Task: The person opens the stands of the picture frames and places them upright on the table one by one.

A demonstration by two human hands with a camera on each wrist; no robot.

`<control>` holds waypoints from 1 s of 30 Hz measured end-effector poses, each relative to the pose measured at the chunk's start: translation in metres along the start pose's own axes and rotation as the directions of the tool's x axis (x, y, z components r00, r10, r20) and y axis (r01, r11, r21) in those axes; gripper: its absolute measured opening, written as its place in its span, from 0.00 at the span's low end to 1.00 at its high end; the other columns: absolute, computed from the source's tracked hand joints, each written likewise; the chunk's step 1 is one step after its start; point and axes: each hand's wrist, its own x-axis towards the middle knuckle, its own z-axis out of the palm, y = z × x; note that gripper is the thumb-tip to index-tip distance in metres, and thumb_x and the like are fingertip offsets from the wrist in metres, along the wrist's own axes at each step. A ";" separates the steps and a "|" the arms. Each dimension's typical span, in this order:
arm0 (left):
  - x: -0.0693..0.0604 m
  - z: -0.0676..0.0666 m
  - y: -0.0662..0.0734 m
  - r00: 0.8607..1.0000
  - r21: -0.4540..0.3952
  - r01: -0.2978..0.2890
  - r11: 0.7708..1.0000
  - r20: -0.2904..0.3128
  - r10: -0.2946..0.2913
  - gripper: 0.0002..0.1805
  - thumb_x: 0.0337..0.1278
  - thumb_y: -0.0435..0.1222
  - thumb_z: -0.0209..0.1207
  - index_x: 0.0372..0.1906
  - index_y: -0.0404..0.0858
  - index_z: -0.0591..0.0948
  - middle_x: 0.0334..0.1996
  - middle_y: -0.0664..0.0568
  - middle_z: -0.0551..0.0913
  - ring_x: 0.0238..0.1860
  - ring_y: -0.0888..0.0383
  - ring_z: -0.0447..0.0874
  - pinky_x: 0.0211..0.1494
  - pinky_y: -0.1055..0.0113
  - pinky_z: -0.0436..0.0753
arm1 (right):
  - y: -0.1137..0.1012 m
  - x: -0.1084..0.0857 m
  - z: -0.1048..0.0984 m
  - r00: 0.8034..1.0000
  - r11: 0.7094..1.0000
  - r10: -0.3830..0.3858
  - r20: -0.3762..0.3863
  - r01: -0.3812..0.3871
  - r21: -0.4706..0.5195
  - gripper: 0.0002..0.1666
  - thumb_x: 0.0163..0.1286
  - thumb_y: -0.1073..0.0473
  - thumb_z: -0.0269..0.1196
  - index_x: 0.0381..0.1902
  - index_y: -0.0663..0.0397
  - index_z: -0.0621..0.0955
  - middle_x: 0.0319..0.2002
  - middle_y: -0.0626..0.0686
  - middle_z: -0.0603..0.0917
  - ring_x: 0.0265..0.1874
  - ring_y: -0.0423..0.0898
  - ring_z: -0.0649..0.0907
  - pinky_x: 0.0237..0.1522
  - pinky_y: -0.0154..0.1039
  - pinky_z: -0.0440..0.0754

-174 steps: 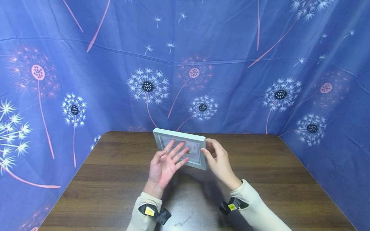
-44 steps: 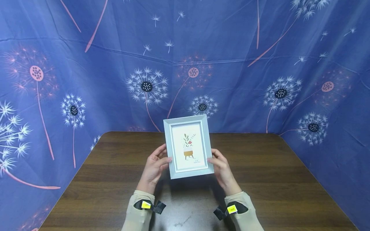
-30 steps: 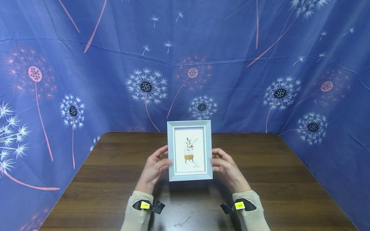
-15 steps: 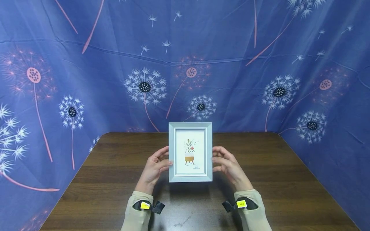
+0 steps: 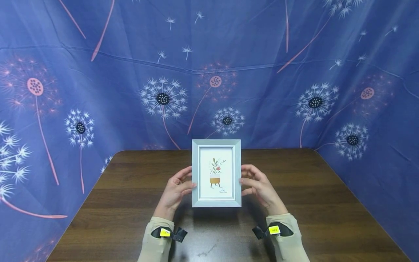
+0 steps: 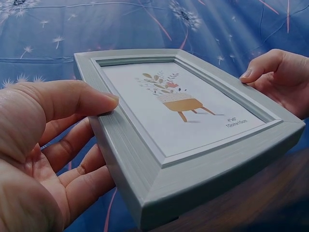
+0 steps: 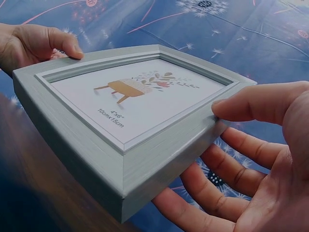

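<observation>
A pale grey-blue picture frame [image 5: 216, 203] is held upright above the table, its front facing me. Its print [image 5: 216, 174] shows a potted plant on an orange-legged stand, with size text in the lower corner. My left hand [image 5: 173, 191] grips the left side, thumb on the front and fingers at the edge and behind. On the opposite side my right hand [image 5: 262, 189] pinches the frame in the same way. Both wrist views show each thumb resting on the moulding, with fingers under the outer edge. The frame's back is hidden.
A dark brown wooden table [image 5: 131, 174] lies below the frame. Blue cloth with dandelion prints [image 5: 262, 91] hangs behind and along both sides. Each wrist wears a black strap with a yellow label.
Earlier the frame was tilted in the right hand, with the left hand spread open before it. The left hand then took hold, and the frame turned upright and levelled. Lately it barely moves.
</observation>
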 end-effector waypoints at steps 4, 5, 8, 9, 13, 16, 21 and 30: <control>0.000 0.001 0.000 1.000 -0.003 0.022 1.000 -0.012 -0.022 0.28 0.51 0.17 0.60 0.60 0.36 0.79 0.46 0.47 0.82 0.42 0.54 0.86 0.40 0.59 0.87 | 0.000 0.000 0.000 1.000 1.000 -0.002 -0.011 0.002 -0.013 0.20 0.64 0.74 0.59 0.53 0.55 0.76 0.41 0.54 0.81 0.35 0.46 0.86 0.27 0.42 0.86; 0.000 0.001 0.000 1.000 -0.002 0.026 1.000 -0.013 -0.026 0.29 0.51 0.17 0.60 0.61 0.34 0.79 0.46 0.47 0.81 0.42 0.53 0.86 0.40 0.59 0.87 | 0.000 0.000 0.000 1.000 1.000 -0.001 -0.012 0.001 -0.018 0.20 0.64 0.74 0.59 0.53 0.56 0.76 0.41 0.54 0.81 0.35 0.46 0.86 0.27 0.42 0.86; 0.000 0.001 0.000 0.999 0.011 0.032 0.999 -0.010 -0.032 0.29 0.51 0.17 0.59 0.62 0.31 0.77 0.46 0.47 0.81 0.42 0.54 0.86 0.40 0.59 0.87 | 0.001 0.000 -0.001 1.000 1.000 0.004 -0.016 -0.004 -0.029 0.20 0.64 0.74 0.60 0.53 0.57 0.76 0.41 0.54 0.81 0.35 0.46 0.85 0.27 0.42 0.86; 0.000 0.001 0.000 0.999 0.015 0.033 0.999 -0.009 -0.033 0.29 0.50 0.17 0.59 0.62 0.30 0.76 0.46 0.47 0.81 0.42 0.54 0.86 0.40 0.59 0.87 | 0.002 0.000 -0.001 1.000 1.000 0.006 -0.016 -0.007 -0.031 0.20 0.64 0.74 0.60 0.53 0.57 0.76 0.41 0.54 0.81 0.35 0.46 0.85 0.27 0.42 0.86; 0.000 0.001 0.001 0.999 0.030 0.034 0.999 0.008 -0.034 0.30 0.50 0.16 0.59 0.63 0.29 0.74 0.47 0.47 0.81 0.43 0.55 0.86 0.41 0.59 0.87 | 0.003 0.000 -0.002 1.000 0.999 0.008 -0.017 -0.009 -0.040 0.21 0.64 0.74 0.60 0.54 0.58 0.75 0.41 0.55 0.81 0.35 0.46 0.85 0.27 0.43 0.86; 0.000 0.001 0.001 0.999 0.039 0.032 0.999 0.019 -0.033 0.31 0.51 0.16 0.58 0.64 0.29 0.73 0.47 0.48 0.81 0.43 0.55 0.86 0.42 0.58 0.86 | 0.004 0.001 -0.003 1.000 0.999 0.005 -0.022 -0.006 -0.049 0.21 0.64 0.74 0.60 0.55 0.60 0.75 0.41 0.55 0.80 0.34 0.46 0.86 0.27 0.44 0.86; 0.000 0.002 0.001 0.999 0.046 0.035 0.998 0.021 -0.036 0.32 0.51 0.16 0.58 0.65 0.28 0.71 0.47 0.48 0.81 0.41 0.56 0.86 0.41 0.58 0.86 | 0.005 0.001 -0.003 1.000 0.998 0.001 -0.028 -0.003 -0.069 0.21 0.64 0.73 0.61 0.56 0.65 0.73 0.40 0.54 0.81 0.35 0.46 0.86 0.28 0.45 0.87; 0.002 0.001 -0.001 0.999 0.132 0.026 0.991 -0.033 -0.022 0.31 0.49 0.16 0.61 0.63 0.26 0.72 0.45 0.47 0.80 0.39 0.58 0.86 0.40 0.61 0.86 | 0.009 0.001 -0.002 1.000 0.994 -0.017 -0.026 0.014 -0.106 0.26 0.65 0.74 0.60 0.59 0.76 0.67 0.40 0.53 0.82 0.35 0.46 0.85 0.30 0.47 0.87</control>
